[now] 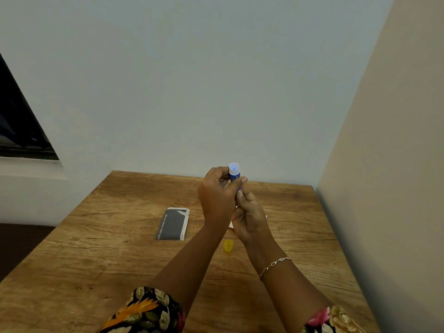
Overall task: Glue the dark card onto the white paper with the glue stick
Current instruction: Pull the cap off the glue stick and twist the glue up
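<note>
Head view: left hand (217, 195) and right hand (249, 218) both grip uncapped glue stick (235, 175); over-twisting could smear glue before reaching dark card (171, 224) left of hands.

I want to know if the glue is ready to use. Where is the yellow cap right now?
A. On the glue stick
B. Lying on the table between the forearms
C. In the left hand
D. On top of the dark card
B: the cap lies on the table between the forearms, and the glue stick, held up by both hands, shows an open top.
</note>
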